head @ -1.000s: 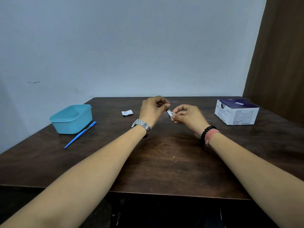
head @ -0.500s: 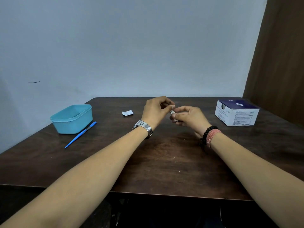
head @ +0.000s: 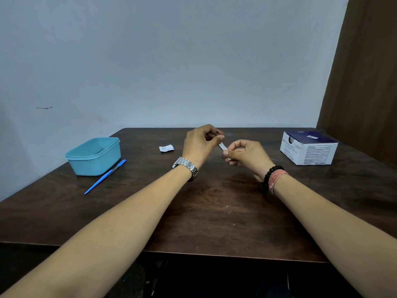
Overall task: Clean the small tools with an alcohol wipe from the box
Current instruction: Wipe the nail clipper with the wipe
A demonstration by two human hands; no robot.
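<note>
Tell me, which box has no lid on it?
The light blue plastic box on the left: its top is open. The white and navy cardboard box on the right is closed on top.

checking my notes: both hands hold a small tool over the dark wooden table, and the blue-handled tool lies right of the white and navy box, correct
Not quite. In the head view the blue-handled tool lies beside the light blue plastic tub, far left of the white and navy box. The rest stands: the left hand and right hand both pinch a small tool over the dark wooden table.
</note>
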